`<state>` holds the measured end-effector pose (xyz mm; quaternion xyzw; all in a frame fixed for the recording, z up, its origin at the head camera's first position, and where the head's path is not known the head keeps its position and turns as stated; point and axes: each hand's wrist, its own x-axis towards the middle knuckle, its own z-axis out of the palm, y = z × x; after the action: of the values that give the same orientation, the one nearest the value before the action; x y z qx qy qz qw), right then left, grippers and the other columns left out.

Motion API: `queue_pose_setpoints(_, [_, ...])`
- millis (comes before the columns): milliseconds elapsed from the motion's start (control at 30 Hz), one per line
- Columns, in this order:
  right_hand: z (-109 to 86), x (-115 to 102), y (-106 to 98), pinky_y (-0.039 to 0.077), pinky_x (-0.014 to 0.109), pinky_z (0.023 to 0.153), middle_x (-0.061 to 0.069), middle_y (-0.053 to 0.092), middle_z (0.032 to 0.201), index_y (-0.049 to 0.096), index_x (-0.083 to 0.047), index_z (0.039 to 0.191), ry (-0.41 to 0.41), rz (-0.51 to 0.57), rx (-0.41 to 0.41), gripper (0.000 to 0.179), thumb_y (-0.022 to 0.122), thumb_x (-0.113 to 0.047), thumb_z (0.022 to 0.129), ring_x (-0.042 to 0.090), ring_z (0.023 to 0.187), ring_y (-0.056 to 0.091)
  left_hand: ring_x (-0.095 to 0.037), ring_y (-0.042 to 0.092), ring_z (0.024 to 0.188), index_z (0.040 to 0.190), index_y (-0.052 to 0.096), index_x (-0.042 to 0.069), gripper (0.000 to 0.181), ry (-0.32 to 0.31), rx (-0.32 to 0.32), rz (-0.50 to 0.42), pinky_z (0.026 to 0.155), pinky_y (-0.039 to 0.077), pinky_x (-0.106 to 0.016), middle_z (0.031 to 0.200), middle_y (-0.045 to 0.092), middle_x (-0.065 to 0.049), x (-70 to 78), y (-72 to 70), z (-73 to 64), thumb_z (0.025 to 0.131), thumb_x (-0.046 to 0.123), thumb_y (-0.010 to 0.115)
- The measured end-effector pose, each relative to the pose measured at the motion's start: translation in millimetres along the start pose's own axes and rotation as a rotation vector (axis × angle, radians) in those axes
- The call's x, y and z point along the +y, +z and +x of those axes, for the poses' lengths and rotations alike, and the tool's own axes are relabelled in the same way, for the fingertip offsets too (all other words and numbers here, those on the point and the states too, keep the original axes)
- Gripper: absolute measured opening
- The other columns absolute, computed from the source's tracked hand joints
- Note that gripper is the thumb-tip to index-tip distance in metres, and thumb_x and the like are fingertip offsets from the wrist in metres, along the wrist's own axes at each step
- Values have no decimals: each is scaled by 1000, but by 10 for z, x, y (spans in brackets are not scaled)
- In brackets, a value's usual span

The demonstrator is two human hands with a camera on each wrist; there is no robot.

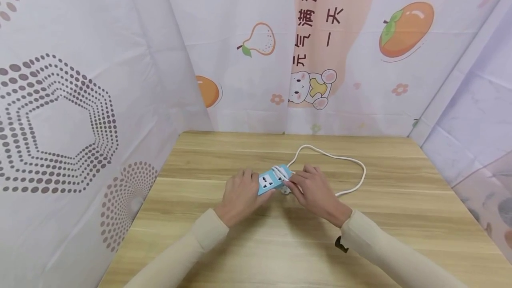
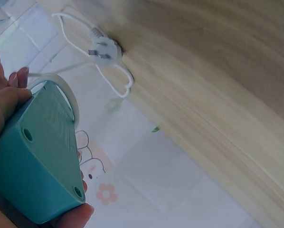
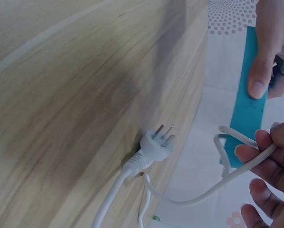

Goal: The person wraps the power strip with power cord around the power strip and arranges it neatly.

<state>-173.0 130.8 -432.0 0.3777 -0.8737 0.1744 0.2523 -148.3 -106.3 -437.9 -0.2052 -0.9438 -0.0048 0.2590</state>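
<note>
A blue power strip [image 1: 266,182] with white sockets is held above the table by my left hand [image 1: 241,194], thumb along its near side and fingers over the far side. White cord [image 1: 280,172] wraps round the strip's right end. My right hand [image 1: 314,191] pinches the cord between thumb and fingers just beside that end. In the right wrist view the cord [image 3: 213,192] runs from those fingers down toward the table. The three-pin plug [image 3: 156,145] lies on the wood below, its prongs pointing up. The strip's teal underside [image 2: 52,128] faces the left wrist camera.
A loop of the white cord [image 1: 356,160] lies on the wooden table [image 1: 192,234] to the right of the hands. Printed curtains [image 1: 240,101] hang behind the table and along its left side. A dark band [image 1: 341,244] shows below the right cuff.
</note>
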Motion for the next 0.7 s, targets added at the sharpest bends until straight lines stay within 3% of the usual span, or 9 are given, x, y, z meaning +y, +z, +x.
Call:
queue_pose_setpoints(300, [-6,-13,17,35,34,67,-8,61,70,67,-16,77,22,10,-9,20,74,-20,95,16,69,40,-18,48,64,88,70,4,60,-65,47,-63,44,40,-31,77,54,-5,-41,15,20,84,63,75])
queue_pose_setpoints(500, [-39,-4,38,35,33,67,-6,69,76,75,-12,86,53,26,-17,12,74,-19,96,14,69,39,-16,45,62,89,70,4,58,-77,85,-125,43,39,-29,75,50,-3,-74,12,0,84,62,76])
queue_pose_setpoints(700, [-84,1,63,36,32,66,-4,72,78,76,-11,88,34,54,18,6,77,-16,92,12,69,38,-13,44,64,95,72,3,57,-103,96,-204,46,38,-25,77,49,0,-95,-1,-29,84,59,79])
